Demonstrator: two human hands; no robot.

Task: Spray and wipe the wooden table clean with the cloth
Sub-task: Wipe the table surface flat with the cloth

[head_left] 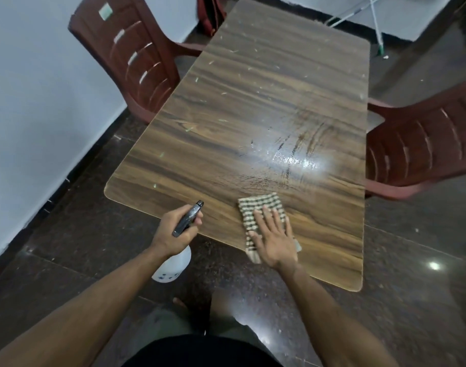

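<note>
The wooden table [253, 107] stretches away from me, with pale specks over its far and left parts and a wet, shiny smear near its right middle. A checked green-and-cream cloth [258, 207] lies near the table's front edge. My right hand [273, 238] lies flat on the cloth with fingers spread, pressing it down. My left hand [173, 231] grips a spray bottle [173, 266] by its black trigger head, just off the table's front left edge. The bottle's white body hangs below my hand.
A dark red plastic chair [136, 56] stands at the table's left side near the white wall. A second one [422, 147] stands at the right side. A mop or broom handle [376, 19] leans at the far right. The floor is dark polished stone.
</note>
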